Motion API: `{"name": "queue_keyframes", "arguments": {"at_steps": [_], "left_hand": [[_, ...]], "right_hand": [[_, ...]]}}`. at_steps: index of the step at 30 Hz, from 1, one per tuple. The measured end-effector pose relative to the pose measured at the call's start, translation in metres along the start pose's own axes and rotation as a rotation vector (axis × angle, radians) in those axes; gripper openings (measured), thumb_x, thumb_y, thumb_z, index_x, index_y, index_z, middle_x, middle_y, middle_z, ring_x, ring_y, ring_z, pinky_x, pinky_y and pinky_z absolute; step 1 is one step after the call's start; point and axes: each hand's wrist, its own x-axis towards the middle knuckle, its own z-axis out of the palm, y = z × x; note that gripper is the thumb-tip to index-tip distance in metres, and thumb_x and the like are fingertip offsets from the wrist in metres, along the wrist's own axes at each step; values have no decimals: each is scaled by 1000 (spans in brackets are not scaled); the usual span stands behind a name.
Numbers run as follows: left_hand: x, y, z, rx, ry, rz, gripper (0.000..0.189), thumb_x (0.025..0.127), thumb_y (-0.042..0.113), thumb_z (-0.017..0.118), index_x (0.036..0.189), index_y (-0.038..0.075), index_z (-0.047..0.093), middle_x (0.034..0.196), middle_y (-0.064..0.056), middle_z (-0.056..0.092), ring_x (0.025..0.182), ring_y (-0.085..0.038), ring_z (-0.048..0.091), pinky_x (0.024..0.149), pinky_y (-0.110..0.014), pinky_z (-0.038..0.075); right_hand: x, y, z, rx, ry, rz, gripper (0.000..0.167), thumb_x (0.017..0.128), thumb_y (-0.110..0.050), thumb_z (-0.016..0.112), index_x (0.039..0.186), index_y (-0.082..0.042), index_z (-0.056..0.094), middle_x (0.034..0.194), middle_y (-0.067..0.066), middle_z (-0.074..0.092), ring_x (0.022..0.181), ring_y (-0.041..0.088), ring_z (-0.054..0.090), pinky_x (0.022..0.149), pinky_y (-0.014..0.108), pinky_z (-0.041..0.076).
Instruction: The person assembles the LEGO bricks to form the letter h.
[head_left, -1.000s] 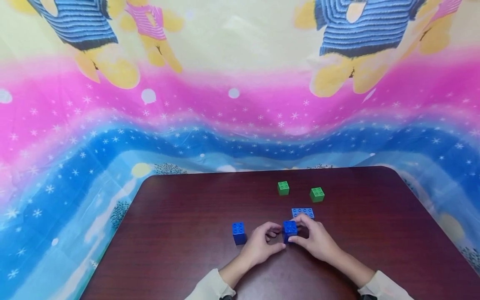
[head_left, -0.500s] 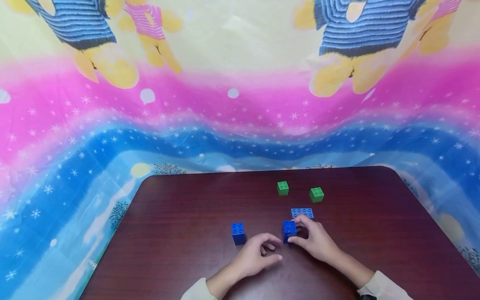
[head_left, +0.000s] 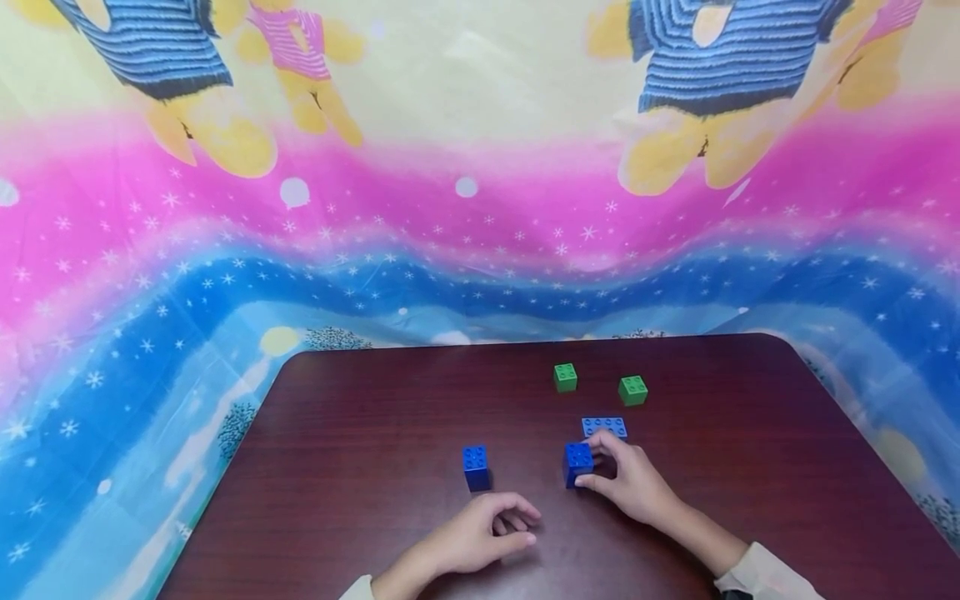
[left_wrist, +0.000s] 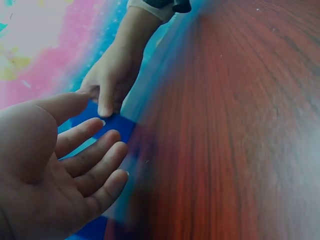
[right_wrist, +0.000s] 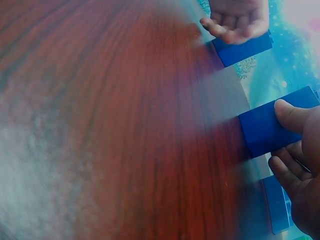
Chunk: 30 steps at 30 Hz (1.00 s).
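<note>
My right hand (head_left: 637, 485) pinches a tall dark blue block (head_left: 577, 465) between thumb and fingers; the block stands upright on the table. In the right wrist view, the thumb presses on the near face of this blue block (right_wrist: 272, 122). My left hand (head_left: 480, 533) hovers over the table nearer the front edge, its fingers relaxed and holding nothing. The left wrist view shows its palm (left_wrist: 60, 165) with fingers apart. Just beyond the left hand stands a second tall blue block (head_left: 476, 468), untouched.
A lighter blue flat brick (head_left: 603, 427) lies behind the right hand's fingers. Further back sit two green bricks, one on the left (head_left: 566, 377) and one on the right (head_left: 633, 390). The dark wooden table (head_left: 360, 417) ends at a patterned cloth (head_left: 465, 250).
My left hand has drawn back from the pinched blue block, toward the front left, its fingers loosening. The right hand and the blocks stay where they were.
</note>
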Motion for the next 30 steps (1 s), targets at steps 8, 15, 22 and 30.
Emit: {"name": "queue_keyframes", "arguments": {"at_steps": [8,15,22,30], "left_hand": [[-25,-1,-22,42,6,-32,23,97,18,71,117,5,69,110,-7,73,95,-2,64,80,-22,55],[-44,-5,-45,97,60,-99,26,99,25,68,117,7,68,112,-3,72,96,-4,65,80,-24,56],[-49,-11,-60,157,252,-200,36,97,28,72,120,1,64,109,-7,69,94,-15,67,77,-25,55],[-35,-23,-61,164,449,-168,62,86,26,84,135,2,55,127,-16,65,107,-31,65,81,-32,56]], "right_hand": [[-1,-1,0,16,-16,19,39,83,-14,86,111,-14,60,106,0,72,96,15,71,84,38,60],[-2,0,0,13,-24,19,38,83,-16,85,111,-15,59,106,1,72,97,17,72,84,39,60],[-2,0,-1,11,-17,25,38,83,-16,85,111,-15,59,107,1,72,96,17,72,84,39,60],[-1,3,1,34,-21,19,39,84,-16,84,113,-14,60,108,2,72,97,17,71,84,37,60]]}}
